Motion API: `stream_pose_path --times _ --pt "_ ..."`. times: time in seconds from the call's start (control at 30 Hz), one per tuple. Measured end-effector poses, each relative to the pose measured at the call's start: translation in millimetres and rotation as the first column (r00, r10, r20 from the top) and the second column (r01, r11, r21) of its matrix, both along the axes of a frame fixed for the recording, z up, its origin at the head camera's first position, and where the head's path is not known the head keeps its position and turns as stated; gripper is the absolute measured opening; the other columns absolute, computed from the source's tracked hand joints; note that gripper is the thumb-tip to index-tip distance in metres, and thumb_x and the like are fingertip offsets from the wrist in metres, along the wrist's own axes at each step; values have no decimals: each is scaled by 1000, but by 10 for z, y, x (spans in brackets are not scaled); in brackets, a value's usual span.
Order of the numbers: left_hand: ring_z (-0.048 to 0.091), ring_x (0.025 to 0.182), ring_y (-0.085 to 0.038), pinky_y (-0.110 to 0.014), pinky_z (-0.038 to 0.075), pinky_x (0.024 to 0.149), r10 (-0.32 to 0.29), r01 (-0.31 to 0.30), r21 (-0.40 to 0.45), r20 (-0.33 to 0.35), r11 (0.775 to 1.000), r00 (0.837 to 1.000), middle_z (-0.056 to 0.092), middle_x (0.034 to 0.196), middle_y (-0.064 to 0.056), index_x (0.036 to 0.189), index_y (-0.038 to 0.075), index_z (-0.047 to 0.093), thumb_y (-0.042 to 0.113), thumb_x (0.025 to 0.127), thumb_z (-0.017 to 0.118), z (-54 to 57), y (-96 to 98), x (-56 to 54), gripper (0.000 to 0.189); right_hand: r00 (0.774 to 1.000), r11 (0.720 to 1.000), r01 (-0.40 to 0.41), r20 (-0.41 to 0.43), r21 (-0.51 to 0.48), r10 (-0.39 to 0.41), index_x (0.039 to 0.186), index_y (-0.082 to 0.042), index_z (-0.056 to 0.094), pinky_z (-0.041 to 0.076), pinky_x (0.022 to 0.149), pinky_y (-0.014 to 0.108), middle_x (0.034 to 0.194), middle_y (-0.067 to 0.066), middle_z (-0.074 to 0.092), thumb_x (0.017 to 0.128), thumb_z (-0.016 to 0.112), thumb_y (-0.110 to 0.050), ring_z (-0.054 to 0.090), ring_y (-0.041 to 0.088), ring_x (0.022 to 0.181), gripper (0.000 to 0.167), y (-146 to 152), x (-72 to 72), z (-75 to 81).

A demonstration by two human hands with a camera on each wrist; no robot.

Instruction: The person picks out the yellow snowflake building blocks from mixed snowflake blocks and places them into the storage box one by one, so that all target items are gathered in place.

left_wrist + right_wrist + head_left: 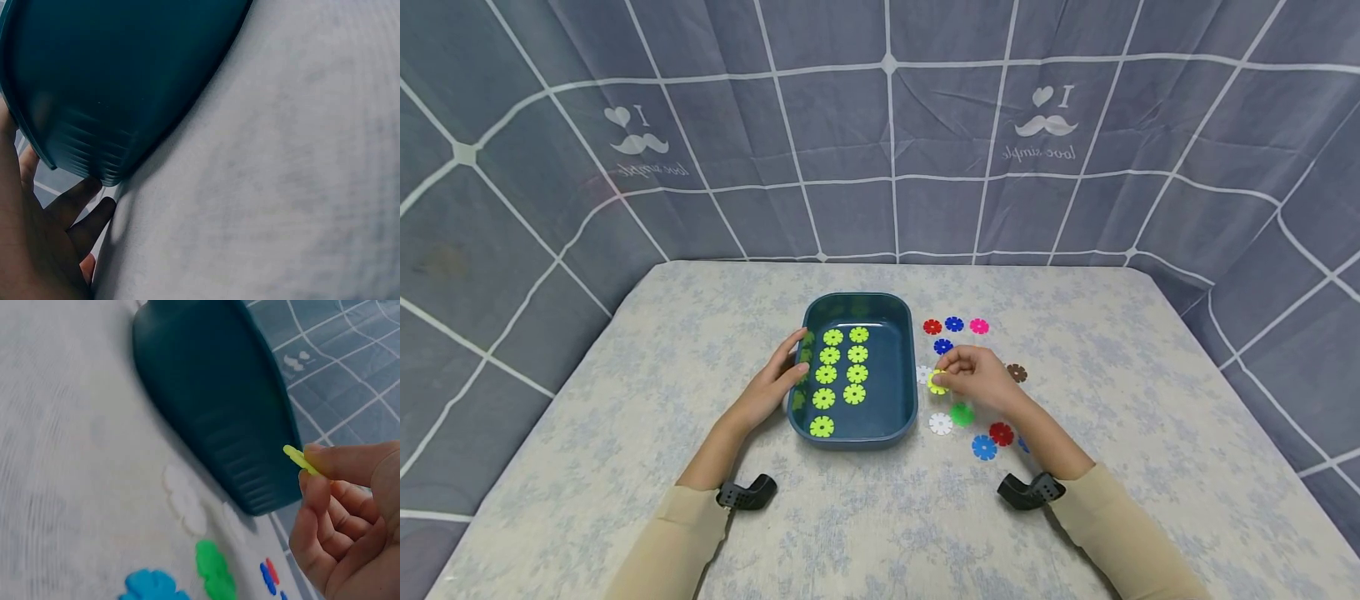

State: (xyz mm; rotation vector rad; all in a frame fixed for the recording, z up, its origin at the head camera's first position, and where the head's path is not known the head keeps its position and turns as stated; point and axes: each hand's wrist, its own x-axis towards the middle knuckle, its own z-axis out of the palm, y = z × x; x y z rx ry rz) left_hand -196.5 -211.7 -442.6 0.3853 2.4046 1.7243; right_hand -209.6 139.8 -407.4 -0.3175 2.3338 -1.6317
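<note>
A dark blue tray [901, 367] sits mid-table with several yellow-green snowflake discs [842, 367] laid in two columns inside. My left hand [782, 379] rests with straight fingers against the tray's left wall [112, 112]. My right hand [973, 377] pinches a yellow-green disc [936, 383] just right of the tray, above the table. In the right wrist view the disc [300, 459] sticks out edge-on between thumb and forefinger, beside the tray's outer wall [219, 406].
Loose discs lie right of the tray: red [932, 327], blue [954, 323], pink [979, 326], brown [1017, 372], white [940, 423], green [961, 413], another blue [984, 447] and red [1001, 433]. A grey checked curtain [880, 125] hangs behind the floral tablecloth [1075, 333].
</note>
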Motion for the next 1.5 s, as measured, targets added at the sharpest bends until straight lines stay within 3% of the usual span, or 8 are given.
stream_pose_path --times 0.2,0.37,0.73,1.5 --pt "21 143 -41 -63 25 108 0 0 3 -8 1000 1000 19 158 -22 158 29 15 28 105 44 -1 -3 5 60 1000 997 -21 19 -68 22 99 3 63 54 65 33 77 8 65 88 72 -10 59 29 66 19 -51 16 84" --pt "23 143 -41 -63 25 108 0 0 3 -11 1000 1000 20 157 -23 158 28 15 28 105 44 0 -3 8 60 998 993 -60 8 -97 61 100 4 63 55 67 35 80 8 66 89 71 -10 60 27 68 20 -123 28 121" --pt "22 143 -41 -62 26 108 -7 7 9 -6 1000 1000 19 158 -22 158 27 14 28 105 44 4 5 12 60 988 973 -149 3 -174 152 99 6 62 53 61 29 79 9 66 89 70 -7 58 24 63 18 -308 31 178" --pt "23 143 -41 -63 25 109 5 -5 -15 -8 1000 1000 21 157 -23 158 29 15 29 105 44 6 5 15 60 965 946 -261 -53 -192 256 101 7 61 52 58 27 78 6 66 89 69 -3 58 17 60 17 -658 70 241"
